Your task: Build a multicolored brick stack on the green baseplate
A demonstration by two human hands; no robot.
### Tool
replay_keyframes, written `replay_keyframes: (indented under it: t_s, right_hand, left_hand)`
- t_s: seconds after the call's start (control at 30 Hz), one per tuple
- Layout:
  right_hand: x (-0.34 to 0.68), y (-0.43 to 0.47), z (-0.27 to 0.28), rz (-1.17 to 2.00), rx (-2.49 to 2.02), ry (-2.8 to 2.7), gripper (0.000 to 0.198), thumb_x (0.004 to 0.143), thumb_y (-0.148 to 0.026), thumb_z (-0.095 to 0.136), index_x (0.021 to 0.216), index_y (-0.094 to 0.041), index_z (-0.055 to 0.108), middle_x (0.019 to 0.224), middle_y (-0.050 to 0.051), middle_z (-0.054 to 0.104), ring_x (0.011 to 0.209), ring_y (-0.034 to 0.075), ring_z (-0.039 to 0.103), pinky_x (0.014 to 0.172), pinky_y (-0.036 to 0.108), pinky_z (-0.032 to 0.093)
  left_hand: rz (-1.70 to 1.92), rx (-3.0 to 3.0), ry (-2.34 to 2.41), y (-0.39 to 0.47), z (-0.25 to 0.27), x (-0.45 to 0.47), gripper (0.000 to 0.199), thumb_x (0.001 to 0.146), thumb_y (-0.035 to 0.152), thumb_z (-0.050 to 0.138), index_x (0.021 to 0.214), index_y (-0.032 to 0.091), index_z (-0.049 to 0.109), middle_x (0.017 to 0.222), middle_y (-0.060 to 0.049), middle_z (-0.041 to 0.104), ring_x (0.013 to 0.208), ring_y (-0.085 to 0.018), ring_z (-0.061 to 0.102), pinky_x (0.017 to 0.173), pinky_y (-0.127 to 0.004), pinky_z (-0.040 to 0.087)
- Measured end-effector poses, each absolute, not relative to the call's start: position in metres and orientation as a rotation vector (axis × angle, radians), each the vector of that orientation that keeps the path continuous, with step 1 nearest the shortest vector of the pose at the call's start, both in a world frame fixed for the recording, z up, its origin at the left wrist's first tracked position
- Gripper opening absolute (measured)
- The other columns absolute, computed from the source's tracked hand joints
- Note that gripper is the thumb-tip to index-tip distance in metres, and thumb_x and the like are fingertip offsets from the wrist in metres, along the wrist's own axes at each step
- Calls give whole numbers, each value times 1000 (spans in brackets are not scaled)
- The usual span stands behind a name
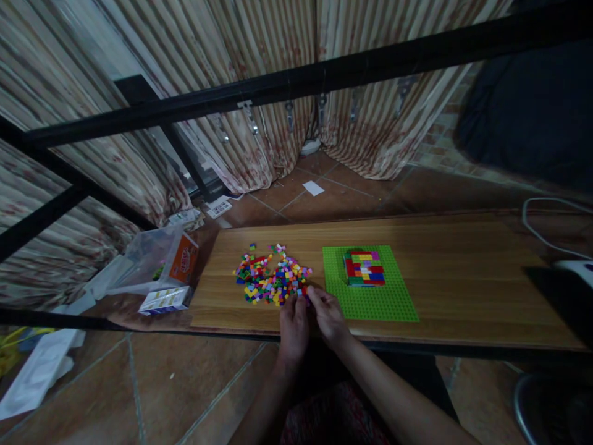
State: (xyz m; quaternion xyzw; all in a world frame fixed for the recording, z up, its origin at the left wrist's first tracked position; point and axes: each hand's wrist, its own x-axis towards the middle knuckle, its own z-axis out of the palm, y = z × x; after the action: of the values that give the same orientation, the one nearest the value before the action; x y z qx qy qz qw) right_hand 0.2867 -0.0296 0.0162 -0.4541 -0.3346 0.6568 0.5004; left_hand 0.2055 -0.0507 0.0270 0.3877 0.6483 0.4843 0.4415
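Note:
A loose heap of small toy building bricks in many colours lies on the left half of the wooden table. At the heap's near right edge, my left hand has its fingers bent and drawn together. Beside it, my right hand is closed in a pinch, its fingertips almost meeting those of my left. Whatever the fingers hold is too small to make out. To the right lies a green baseplate, bearing a low, roughly square block of joined bricks in red, yellow, blue and other colours.
The wooden table is long and narrow. Off its left end stand a clear plastic bin with an orange label and a small white box. A black metal rail with hooks crosses beyond the table. A white cable loops at right.

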Motion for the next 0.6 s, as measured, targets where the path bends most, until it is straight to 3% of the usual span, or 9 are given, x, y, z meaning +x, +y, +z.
replay_keyframes:
  t_s: [0.23, 0.6]
  right_hand:
    - [283, -27, 20, 1467, -1150, -909, 45, 75, -62, 61, 64, -20, 54, 62, -2, 52, 62, 13, 47, 61, 26, 39]
    - [279, -26, 28, 1236, -1321, -1072, 41, 86, -59, 46, 66, -23, 49, 61, -2, 50, 61, 14, 47, 61, 27, 38]
  left_hand:
    - [1180, 1081, 1565, -45, 33, 202, 45, 88, 53, 45, 82, 14, 64, 75, -5, 65, 72, -16, 58, 68, -26, 45]
    - [1213, 1199, 1647, -44, 33, 212, 43, 92, 49, 38, 80, 17, 63, 76, -9, 66, 70, -17, 60, 66, -27, 44]
